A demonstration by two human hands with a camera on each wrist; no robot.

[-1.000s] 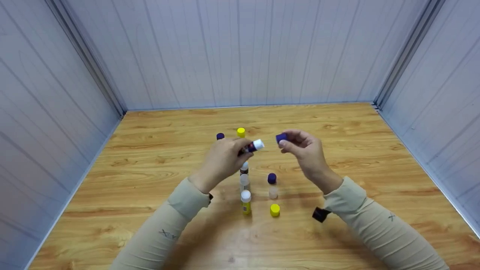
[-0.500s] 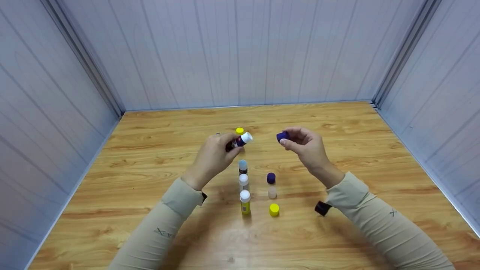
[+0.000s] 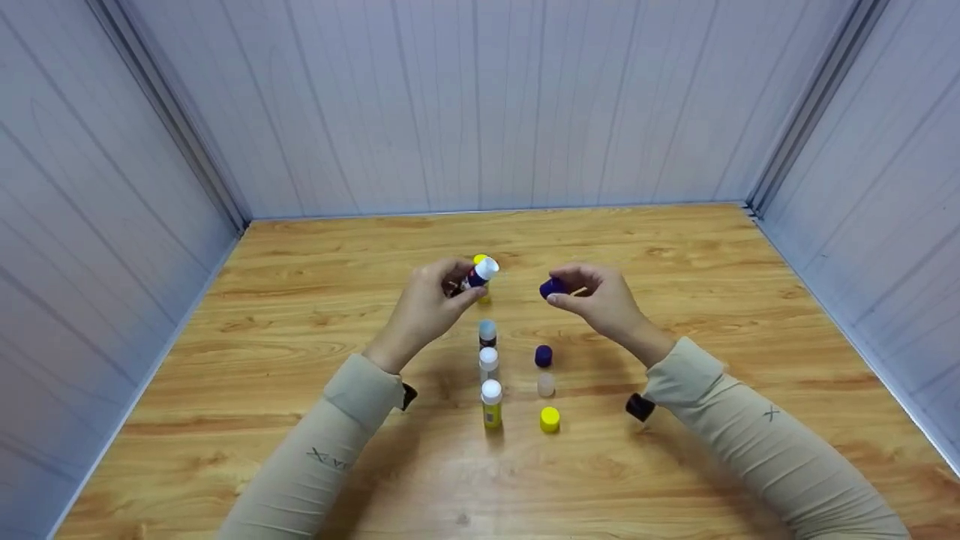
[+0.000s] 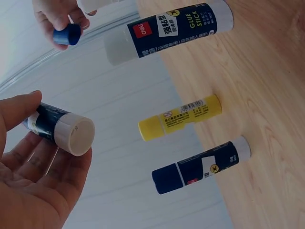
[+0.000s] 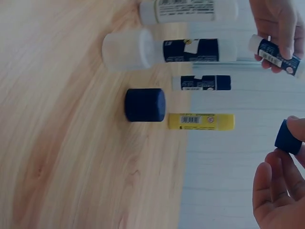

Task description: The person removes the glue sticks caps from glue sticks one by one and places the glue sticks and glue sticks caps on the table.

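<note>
My left hand (image 3: 429,301) grips a navy glue stick (image 4: 50,125) without its cap; the white open end (image 4: 78,137) tilts up and toward the right. Across from it, my right hand (image 3: 604,301) pinches a navy cap (image 3: 552,289) between thumb and fingers, well apart from the stick. Below the hands stands a row of uncapped glue sticks: a navy one (image 3: 487,335), a whitish one (image 3: 488,363) and a yellow one (image 3: 492,409). To their right lie a navy cap (image 3: 543,355), a clear cap (image 3: 545,385) and a yellow cap (image 3: 550,420).
Farther back stand a capped yellow glue stick (image 4: 181,117) and a capped navy glue stick (image 4: 200,166); the left hand hides the navy one in the head view. Panelled walls (image 3: 480,105) enclose the wooden table (image 3: 675,247) at the back and sides.
My left hand has drawn left with the glue stick, whose open end now points more upward. My right hand has shifted slightly left and down with the cap.
</note>
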